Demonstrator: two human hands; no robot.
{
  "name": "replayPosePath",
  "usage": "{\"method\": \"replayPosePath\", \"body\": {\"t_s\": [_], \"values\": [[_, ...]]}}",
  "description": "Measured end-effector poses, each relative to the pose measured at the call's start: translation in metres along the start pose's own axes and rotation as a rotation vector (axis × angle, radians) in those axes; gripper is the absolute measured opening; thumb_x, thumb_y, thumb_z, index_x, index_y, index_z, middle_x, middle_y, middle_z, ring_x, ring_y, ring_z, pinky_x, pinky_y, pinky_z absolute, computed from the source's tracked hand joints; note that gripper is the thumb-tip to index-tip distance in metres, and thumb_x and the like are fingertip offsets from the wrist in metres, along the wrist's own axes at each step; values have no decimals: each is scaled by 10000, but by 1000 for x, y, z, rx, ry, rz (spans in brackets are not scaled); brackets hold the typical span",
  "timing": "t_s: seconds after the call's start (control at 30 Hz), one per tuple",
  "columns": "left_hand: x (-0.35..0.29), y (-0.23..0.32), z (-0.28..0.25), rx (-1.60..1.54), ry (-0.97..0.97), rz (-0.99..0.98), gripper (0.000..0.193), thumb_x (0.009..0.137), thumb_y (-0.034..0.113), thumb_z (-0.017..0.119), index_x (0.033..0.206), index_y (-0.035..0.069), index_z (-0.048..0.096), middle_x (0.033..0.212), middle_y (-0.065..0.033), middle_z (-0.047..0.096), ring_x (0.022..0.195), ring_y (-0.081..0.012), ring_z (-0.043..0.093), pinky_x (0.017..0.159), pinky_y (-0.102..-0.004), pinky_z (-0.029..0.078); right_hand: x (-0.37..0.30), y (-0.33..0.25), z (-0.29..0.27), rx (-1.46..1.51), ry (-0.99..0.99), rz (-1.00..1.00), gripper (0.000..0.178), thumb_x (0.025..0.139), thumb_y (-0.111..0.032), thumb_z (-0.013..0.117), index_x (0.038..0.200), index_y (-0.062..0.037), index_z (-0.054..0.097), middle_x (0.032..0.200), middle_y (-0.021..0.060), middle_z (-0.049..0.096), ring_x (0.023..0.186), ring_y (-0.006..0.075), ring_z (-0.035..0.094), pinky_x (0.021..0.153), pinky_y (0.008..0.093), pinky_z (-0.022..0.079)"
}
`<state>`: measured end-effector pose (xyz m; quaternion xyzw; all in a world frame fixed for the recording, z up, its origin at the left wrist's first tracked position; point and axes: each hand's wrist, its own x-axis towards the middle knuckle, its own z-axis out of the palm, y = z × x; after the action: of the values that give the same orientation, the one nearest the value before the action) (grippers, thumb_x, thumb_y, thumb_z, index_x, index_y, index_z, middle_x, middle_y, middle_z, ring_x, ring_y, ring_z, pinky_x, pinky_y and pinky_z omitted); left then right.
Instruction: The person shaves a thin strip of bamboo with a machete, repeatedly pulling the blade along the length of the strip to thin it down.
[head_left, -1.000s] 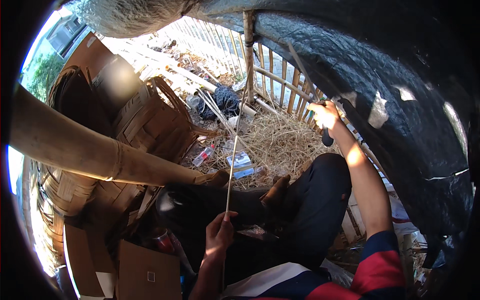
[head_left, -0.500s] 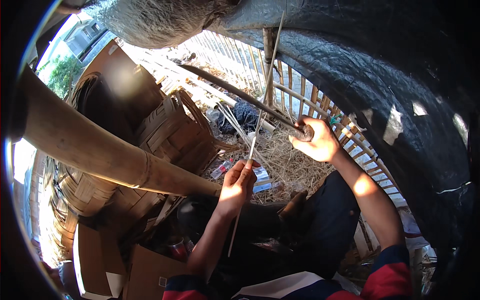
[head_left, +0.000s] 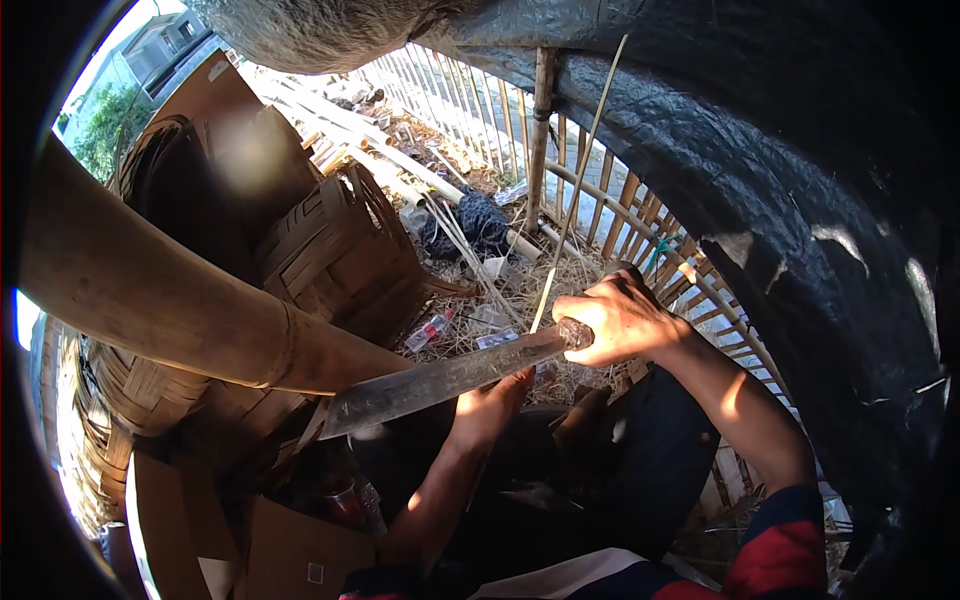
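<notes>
My right hand (head_left: 622,318) is wrapped round the dark handle of a machete (head_left: 440,382). Its broad blade lies flat to the camera and slants down to the left, across and in front of my left hand (head_left: 490,408). That hand's fingertips are partly hidden by the blade, but they are closed on a thin bamboo strip (head_left: 582,165). From behind the machete the strip rises up and to the right, past the fence. Whether the blade touches the strip, I cannot tell.
A thick bamboo pole (head_left: 190,310) crosses from the left. Woven bamboo baskets (head_left: 330,255) and cardboard boxes (head_left: 300,550) stand beside it. Straw, bamboo lengths and a plastic bottle (head_left: 428,332) litter the ground. A slatted fence (head_left: 600,210) and black sheeting (head_left: 800,170) close off the right.
The machete has swung from pointing up and left to pointing down and left, now across my left hand. My right hand has dropped slightly. The bamboo strip now leans further right.
</notes>
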<state>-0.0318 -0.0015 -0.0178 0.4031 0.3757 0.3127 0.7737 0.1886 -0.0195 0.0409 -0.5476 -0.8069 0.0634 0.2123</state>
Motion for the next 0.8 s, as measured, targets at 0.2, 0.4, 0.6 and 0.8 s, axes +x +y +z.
{"method": "replayPosePath", "body": {"t_s": [0.2,0.4,0.6,0.8], "values": [[-1,1,2,-101,0,-59,159,926,64,595,1070,0,613,917,-43,623,777,-96,576,639,-214,465,4,-1,8,-15,-42,59,321,598,-289,736,844,-120,617,536,100,546,502,320,570,489,421,412],[-10,7,17,35,91,-95,170,947,173,573,815,67,589,664,42,475,541,-44,363,479,-208,269,-2,5,8,-160,-73,59,387,591,-306,739,895,-104,611,585,100,564,556,329,581,533,430,420],[-8,8,11,42,10,-56,287,958,219,574,709,83,530,614,60,389,520,-36,302,466,-217,234,-5,11,5,-92,-77,149,344,587,-294,729,839,-97,601,594,103,571,577,326,584,572,428,426],[-7,12,8,43,-51,7,320,970,251,565,694,90,544,589,86,400,511,-16,308,465,-206,236,-11,22,4,-69,-43,169,328,604,-317,719,826,-97,618,622,148,590,607,346,601,587,448,439]]}}
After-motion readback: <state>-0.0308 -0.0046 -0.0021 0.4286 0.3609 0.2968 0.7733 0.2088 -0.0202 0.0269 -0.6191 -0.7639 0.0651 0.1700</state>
